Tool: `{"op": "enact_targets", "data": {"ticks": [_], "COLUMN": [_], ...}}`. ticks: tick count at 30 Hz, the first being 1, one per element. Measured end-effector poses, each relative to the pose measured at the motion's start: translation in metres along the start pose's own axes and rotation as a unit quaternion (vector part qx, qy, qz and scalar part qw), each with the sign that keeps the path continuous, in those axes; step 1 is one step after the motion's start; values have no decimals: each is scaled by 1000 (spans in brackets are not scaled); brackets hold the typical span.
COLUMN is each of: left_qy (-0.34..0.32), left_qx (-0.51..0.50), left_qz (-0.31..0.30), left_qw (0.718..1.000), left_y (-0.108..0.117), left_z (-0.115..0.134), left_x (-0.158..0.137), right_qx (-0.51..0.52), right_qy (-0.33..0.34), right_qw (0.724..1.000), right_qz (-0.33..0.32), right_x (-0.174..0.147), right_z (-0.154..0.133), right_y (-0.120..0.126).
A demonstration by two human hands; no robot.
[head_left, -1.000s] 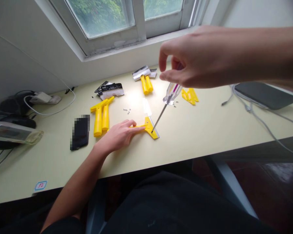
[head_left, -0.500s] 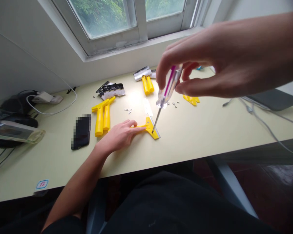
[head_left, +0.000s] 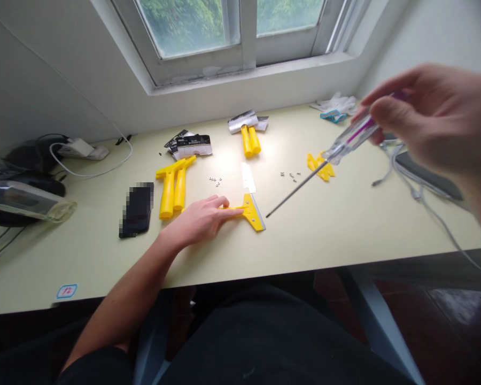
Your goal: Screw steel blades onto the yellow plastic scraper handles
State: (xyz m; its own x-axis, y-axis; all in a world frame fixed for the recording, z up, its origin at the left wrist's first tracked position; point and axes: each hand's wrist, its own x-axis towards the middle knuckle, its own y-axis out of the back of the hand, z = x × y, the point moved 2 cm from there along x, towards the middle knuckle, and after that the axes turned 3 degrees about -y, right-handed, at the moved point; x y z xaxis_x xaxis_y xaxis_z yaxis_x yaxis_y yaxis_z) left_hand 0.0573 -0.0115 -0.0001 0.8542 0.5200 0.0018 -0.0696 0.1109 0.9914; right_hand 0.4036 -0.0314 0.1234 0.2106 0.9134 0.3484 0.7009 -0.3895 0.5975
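A yellow scraper (head_left: 253, 213) with a grey blade along its right edge lies flat on the table. Two screws show on its head. My left hand (head_left: 202, 219) is closed around its handle and presses it down, hiding most of the handle. My right hand (head_left: 428, 112) grips a screwdriver (head_left: 347, 144) by its clear handle with a purple stripe. The screwdriver slants down to the left, its tip beside the blade and apart from the scraper. Just behind the scraper head lie thin pale blades (head_left: 247, 177).
Several nuts (head_left: 215, 180) and screws (head_left: 292, 176) lie loose behind. Yellow handles (head_left: 167, 195) stand near a phone (head_left: 138, 208). Further back are more yellow handles (head_left: 246, 141), black packaging (head_left: 194, 145) and yellow plastic pieces (head_left: 324, 170). Cables (head_left: 417, 193) run along the right; a clear bottle (head_left: 24, 200) lies left.
My right hand has lifted the screwdriver off the scraper's screw and moved right with it. My left hand stays on the scraper. The head view has shifted slightly.
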Motion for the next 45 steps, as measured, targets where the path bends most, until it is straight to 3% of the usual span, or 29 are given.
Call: {"op": "enact_targets", "data": {"ticks": [2, 5, 8, 15, 22, 27, 32, 35, 38, 45], "left_qy": [-1, 4, 15, 43, 41, 23, 19, 32, 41, 50], "left_qx": [-3, -11, -23, -74, -78, -55, -52, -51, -50, -54], "left_qz": [8, 19, 24, 78, 119, 106, 109, 100, 85, 54], "left_qw": [1000, 1000, 999, 993, 989, 993, 993, 993, 994, 996], "left_y": [0, 1, 4, 29, 46, 42, 43, 44, 43, 41], "left_z": [-4, -11, -15, -28, -29, -17, -14, -16, -16, -13], "left_x": [-1, -3, -5, -22, -30, -26, -27, -29, -29, -25], "right_qx": [49, 133, 131, 25, -66, -149, -150, -106, -73, -86], "right_qy": [-3, -97, -126, -15, 19, 50, 127, 211, 240, 261], "right_qw": [998, 980, 968, 966, 960, 951, 941, 907, 866, 848], "right_qz": [-29, -113, -173, -258, -273, -265, -276, -348, -432, -453], "right_x": [-1, -1, 3, 14, 10, 6, 0, -12, -26, -38], "right_z": [22, 55, 64, 14, -13, -12, -5, 3, 13, 19], "right_y": [-19, -61, -106, -189, -233, -242, -209, -177, -158, -168]}}
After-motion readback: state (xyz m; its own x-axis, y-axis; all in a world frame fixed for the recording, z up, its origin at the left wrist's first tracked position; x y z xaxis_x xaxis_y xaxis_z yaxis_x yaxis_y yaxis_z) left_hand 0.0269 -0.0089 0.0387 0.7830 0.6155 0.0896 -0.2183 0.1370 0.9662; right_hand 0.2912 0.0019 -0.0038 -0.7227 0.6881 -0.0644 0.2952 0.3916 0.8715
